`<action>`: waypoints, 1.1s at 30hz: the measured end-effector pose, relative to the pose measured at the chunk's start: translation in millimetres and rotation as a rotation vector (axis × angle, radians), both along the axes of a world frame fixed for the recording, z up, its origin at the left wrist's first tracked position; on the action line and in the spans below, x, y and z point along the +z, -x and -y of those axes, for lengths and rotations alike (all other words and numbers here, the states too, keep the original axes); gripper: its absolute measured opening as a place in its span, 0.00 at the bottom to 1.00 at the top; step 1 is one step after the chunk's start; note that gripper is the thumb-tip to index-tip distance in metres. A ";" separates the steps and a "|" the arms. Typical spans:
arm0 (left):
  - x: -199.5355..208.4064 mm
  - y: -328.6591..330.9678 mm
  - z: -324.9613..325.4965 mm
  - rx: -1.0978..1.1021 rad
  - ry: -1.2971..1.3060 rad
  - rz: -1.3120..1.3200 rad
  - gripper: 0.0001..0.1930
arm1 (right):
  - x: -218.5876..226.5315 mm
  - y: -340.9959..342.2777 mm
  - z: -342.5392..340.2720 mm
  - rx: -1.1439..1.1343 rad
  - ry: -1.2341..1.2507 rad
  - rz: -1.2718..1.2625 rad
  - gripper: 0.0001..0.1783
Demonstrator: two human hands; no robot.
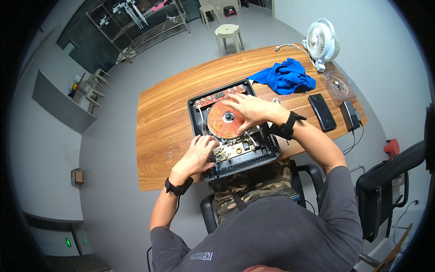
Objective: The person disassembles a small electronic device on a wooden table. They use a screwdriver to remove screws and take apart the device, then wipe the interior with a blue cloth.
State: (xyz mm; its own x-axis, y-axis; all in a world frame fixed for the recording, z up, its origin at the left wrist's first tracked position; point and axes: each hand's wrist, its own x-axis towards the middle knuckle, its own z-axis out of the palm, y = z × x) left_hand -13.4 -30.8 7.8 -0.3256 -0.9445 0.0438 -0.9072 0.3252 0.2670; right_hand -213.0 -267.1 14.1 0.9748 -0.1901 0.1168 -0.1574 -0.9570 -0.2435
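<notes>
An opened induction cooker (275, 153) lies on the table in front of me, its black plastic housing tilted slightly. Inside it is a round copper coil (219, 123) with a dark centre. My right hand (252, 110) reaches over the coil's right half, thumb and fingers spread and apparently touching it. Below the coil sits a circuit board (232, 153) with small components and wires. At the housing's left edge, beside that board, is my left hand (196, 157), thumb and fingers apart. A red control board (211, 98) runs along the far edge.
A blue cloth (290, 78), a black phone (322, 112), a black box-shaped device (350, 115) with a cable and a white fan (321, 41) are on the right. Several tiny pieces (171, 155) lie on the wooden table (156, 115) at left.
</notes>
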 end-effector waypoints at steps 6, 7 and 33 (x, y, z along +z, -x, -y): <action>-19.1 0.3 7.1 0.012 -0.004 0.045 0.38 | -8.3 -11.6 -4.0 -0.079 0.037 -0.123 0.76; -21.8 1.1 7.5 0.025 0.002 0.052 0.39 | -8.4 -12.0 -3.9 -0.079 0.037 -0.137 0.75; -19.2 -4.8 7.7 0.140 0.113 -0.321 0.30 | 2.6 -19.3 60.1 -0.231 -0.712 0.071 0.16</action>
